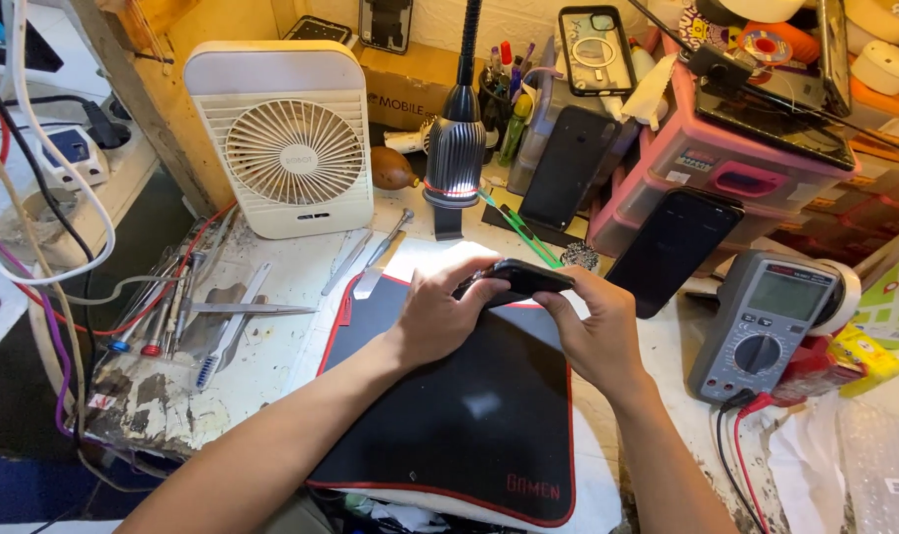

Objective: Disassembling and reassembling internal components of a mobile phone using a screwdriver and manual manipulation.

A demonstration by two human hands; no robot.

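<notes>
A black smartphone [526, 276] is held edge-up just above the far end of a black work mat with red trim [449, 405]. My left hand [444, 311] grips its left end, fingers curled over the top edge. My right hand [593, 331] grips its right end with the thumb on the near side. A lit gooseneck lamp [456, 148] shines down just behind the phone.
A white desk fan [293, 138] stands at the back left. Tweezers, screwdrivers and a toothbrush [207, 311] lie left of the mat. A grey multimeter [761, 326] with red and black leads sits right. Dark phones [672, 252] lean against a pink storage box [736, 168].
</notes>
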